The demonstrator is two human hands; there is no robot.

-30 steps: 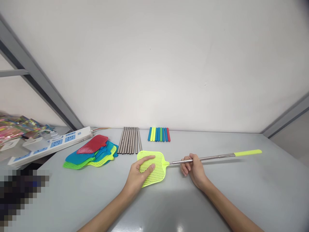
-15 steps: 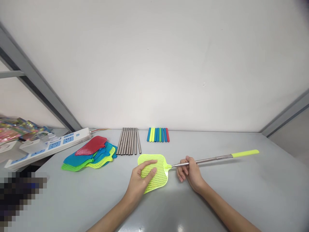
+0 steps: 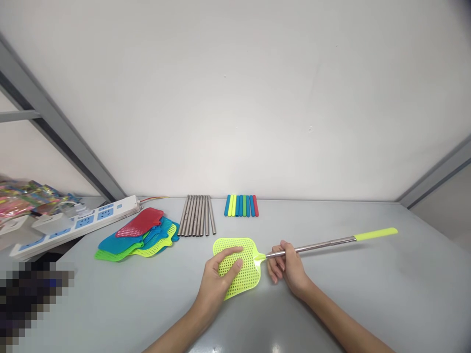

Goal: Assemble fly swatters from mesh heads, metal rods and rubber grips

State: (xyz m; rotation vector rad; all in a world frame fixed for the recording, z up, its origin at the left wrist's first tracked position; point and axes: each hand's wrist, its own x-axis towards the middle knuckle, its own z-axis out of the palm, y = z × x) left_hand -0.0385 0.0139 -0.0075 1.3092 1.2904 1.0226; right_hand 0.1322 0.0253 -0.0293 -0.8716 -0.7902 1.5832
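Note:
A yellow-green fly swatter head (image 3: 247, 279) with a square mesh lies under my left hand (image 3: 221, 274), which grips it with thumb and fingers on its face. From the head's neck a metal telescopic rod (image 3: 320, 245) runs right, up to a yellow-green handle sleeve (image 3: 377, 234) at its far end. My right hand (image 3: 289, 264) is closed around the rod just right of the neck. The rod's tip meets the neck; how deep it sits inside cannot be seen.
Left on the grey table (image 3: 368, 304) lies a pile of mesh swatter heads (image 3: 140, 224), red, blue, green and yellow. Several metal rods (image 3: 196, 215) and a row of coloured sleeves (image 3: 241, 206) lie along the back wall. A power strip (image 3: 91, 220) with plugs is at far left.
The swatter head and my left hand have shifted slightly right and down. The rod with its handle has moved a little right, and the gap between neck and right hand is narrower.

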